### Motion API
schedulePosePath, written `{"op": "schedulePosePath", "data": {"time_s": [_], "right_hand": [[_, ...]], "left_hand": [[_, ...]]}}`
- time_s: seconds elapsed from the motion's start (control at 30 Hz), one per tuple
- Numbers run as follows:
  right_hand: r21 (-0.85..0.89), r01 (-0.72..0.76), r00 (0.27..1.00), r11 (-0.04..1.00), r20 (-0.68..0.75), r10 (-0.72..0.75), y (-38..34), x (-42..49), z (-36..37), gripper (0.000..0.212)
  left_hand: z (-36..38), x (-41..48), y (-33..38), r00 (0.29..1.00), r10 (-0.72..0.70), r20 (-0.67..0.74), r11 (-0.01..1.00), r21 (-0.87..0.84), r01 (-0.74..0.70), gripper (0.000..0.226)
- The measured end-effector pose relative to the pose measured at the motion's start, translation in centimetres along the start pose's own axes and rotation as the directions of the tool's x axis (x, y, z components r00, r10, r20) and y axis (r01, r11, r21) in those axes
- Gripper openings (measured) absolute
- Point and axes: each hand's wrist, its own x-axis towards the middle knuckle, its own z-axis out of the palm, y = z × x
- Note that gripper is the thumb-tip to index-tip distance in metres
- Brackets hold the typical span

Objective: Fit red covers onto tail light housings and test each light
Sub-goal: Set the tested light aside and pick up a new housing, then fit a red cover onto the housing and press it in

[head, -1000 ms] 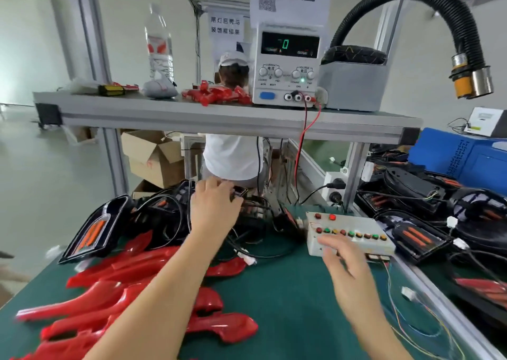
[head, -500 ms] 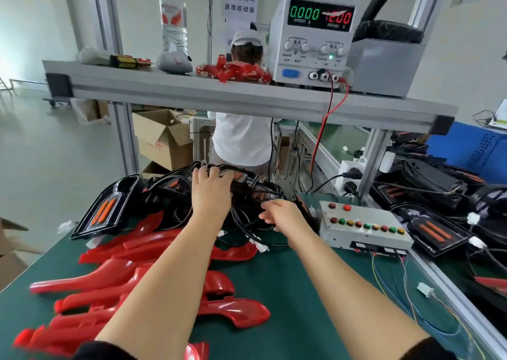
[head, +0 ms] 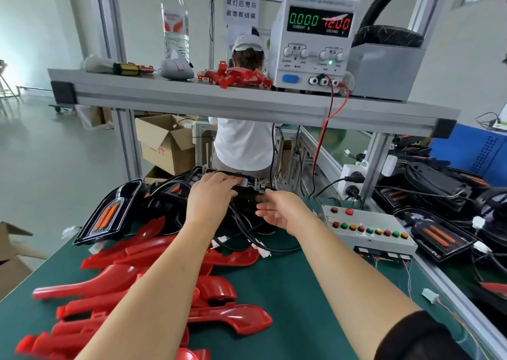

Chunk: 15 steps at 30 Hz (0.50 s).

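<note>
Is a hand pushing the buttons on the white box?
No, the left hand grips a black housing and the right hand is beside it, apart from the white box.

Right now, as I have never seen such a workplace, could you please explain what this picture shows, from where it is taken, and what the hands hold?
There is no machine here: a person works with bare hands, and the one picture comes from a camera worn on the head, looking forward and down. The left hand grips a black tail light housing in a pile of housings and cables. The right hand is open beside it and holds nothing. On the green mat lie many red covers, and to the right a grey button box. On the shelf above, a power supply reads 0.000 A and 12.00 V.
</note>
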Motion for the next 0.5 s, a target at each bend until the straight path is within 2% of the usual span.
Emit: {"op": "schedulePosePath", "data": {"time_s": [0.23, 0.43, 0.5], "right_hand": [[0.226, -0.035, 0.990, 0.973, 0.144, 0.002, -1.0, 0.3, 0.3, 0.035], [0.292, -0.102, 0.976, 0.951, 0.212, 0.040, -1.6, 0.1, -0.4, 0.050], [0.294, -0.115, 0.975, 0.949, 0.217, 0.051, -1.3, -0.1, -1.0, 0.049]], "left_hand": [[-1.4, -1.7, 1.5, 0.979, 0.081, -0.190, 0.977, -0.181, -0.116, 0.025], [-2.7, -4.1, 3.8, 0.927, 0.261, -0.270, 0.941, -0.141, -0.306, 0.028], [-3.0, -5.0, 4.6, 0.919, 0.298, -0.259, 0.928, -0.147, -0.342, 0.028]]}}
